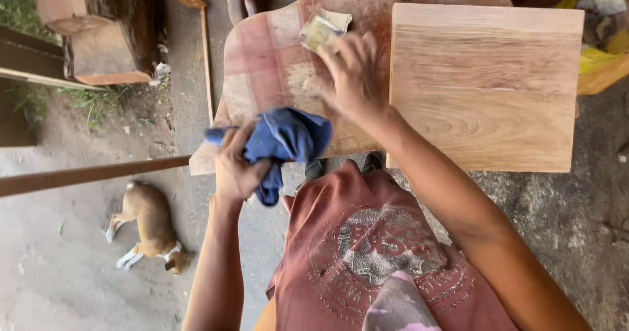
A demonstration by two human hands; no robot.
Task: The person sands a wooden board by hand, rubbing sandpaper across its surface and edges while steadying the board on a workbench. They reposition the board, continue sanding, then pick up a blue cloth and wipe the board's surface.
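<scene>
My left hand [236, 164] grips a bunched blue cloth [285, 137] at the near edge of a reddish curved wooden board [268, 56]. My right hand [350, 75] presses a folded piece of sandpaper [321, 29] flat against the same board, farther up its surface; the hand is motion-blurred. A paler rectangular wooden panel [488, 85] lies over the right part of the curved board, just right of my right wrist.
A dog [151, 226] lies on the dirt ground at lower left. A long wooden rail [85, 174] runs in from the left edge. Wooden blocks and furniture parts [105, 36] stand at upper left. Yellow clutter [599, 49] sits at upper right.
</scene>
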